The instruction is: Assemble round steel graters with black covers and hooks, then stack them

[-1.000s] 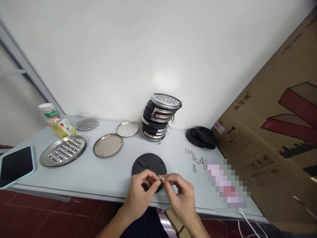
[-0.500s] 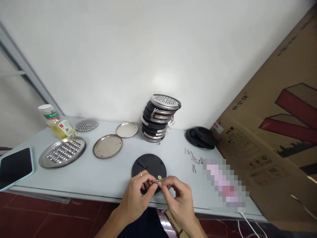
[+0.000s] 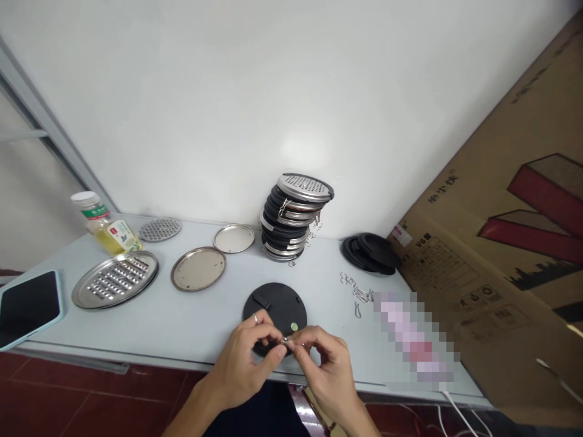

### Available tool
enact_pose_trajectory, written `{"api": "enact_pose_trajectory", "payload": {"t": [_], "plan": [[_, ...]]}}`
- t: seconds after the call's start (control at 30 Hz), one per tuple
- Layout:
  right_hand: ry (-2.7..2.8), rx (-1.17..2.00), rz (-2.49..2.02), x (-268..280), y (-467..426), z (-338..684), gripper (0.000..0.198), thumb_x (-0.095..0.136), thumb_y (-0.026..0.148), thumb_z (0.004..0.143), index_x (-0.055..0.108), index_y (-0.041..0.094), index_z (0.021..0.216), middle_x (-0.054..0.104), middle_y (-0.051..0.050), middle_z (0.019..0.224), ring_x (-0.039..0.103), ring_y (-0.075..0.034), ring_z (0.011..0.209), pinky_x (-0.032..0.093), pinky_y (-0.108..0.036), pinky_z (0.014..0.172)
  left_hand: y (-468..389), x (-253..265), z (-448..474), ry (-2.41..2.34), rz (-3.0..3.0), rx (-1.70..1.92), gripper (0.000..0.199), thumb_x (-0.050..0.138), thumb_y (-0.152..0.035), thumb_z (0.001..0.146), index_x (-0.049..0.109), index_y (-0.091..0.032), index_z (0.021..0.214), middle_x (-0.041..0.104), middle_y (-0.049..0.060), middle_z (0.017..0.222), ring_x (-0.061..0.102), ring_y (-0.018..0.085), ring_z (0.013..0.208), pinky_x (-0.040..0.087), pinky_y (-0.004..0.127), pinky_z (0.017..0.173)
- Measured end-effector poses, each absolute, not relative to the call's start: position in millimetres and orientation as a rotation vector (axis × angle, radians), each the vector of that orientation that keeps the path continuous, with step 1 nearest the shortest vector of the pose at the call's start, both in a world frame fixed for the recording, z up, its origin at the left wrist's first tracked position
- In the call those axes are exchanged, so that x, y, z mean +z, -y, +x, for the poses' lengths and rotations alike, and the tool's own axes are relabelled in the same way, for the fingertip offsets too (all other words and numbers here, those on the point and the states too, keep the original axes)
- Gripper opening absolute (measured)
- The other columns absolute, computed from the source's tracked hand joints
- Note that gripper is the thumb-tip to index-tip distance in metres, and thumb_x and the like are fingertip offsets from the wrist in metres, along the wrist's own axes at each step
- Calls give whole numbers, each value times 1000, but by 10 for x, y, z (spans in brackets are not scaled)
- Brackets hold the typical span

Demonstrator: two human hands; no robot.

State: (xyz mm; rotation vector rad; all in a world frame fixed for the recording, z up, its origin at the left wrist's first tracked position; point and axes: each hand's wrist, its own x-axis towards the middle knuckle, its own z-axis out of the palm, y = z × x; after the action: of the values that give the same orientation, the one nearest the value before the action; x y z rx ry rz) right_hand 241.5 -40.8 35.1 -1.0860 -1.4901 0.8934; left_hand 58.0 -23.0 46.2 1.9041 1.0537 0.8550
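Over a round black disc (image 3: 277,303) at the table's front edge, both my hands come together fingertip to fingertip. My left hand (image 3: 246,361) pinches one side of a small shiny metal clip (image 3: 285,341), mostly covered by fingers. From the other side, my right hand (image 3: 325,364) pinches the same clip between thumb and forefinger. A small round green sticker (image 3: 294,326) shows on the disc just beyond my fingertips. Several loose wire clips (image 3: 359,294) lie to the right of the disc.
Behind the disc leans a tall stack of round graters (image 3: 296,218). Black discs (image 3: 371,252) lie near a large cardboard box (image 3: 501,255). On the left are metal discs (image 3: 198,269), grater plates (image 3: 116,279), a jar (image 3: 107,227) and a phone (image 3: 31,309).
My fingertips and the small metal clip have shifted slightly down and left, closer to the front edge. My left thumb has drawn back a little; the clip remains between both hands.
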Motion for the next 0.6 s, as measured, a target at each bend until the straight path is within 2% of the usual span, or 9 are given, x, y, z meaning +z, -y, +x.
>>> {"api": "enact_pose_trajectory", "payload": {"t": [0.13,0.4,0.6], "plan": [[1469,962,-1079,338,408,2406,14,66,25,88,65,20,75,69,-2,71,60,-15,63,47,-26,61,237,455,574,-1055,1911,877,24,50,-30,97,61,-18,80,51,2,82,52,14,76,44,26,69],[1377,1018,-1176,299,355,2382,21,70,33,86,62,19,72,62,1,62,52,-12,56,42,-25,55,262,409,513,-1046,2081,918,20,49,-24,98,64,-19,86,50,2,82,50,13,75,42,27,71],[1352,1068,-1185,306,335,2366,21,71,34,84,62,18,73,62,0,63,52,-12,57,43,-24,55,277,481,488,-1031,1934,844,26,46,-32,99,64,-19,84,51,2,85,52,14,78,43,28,74]]}}
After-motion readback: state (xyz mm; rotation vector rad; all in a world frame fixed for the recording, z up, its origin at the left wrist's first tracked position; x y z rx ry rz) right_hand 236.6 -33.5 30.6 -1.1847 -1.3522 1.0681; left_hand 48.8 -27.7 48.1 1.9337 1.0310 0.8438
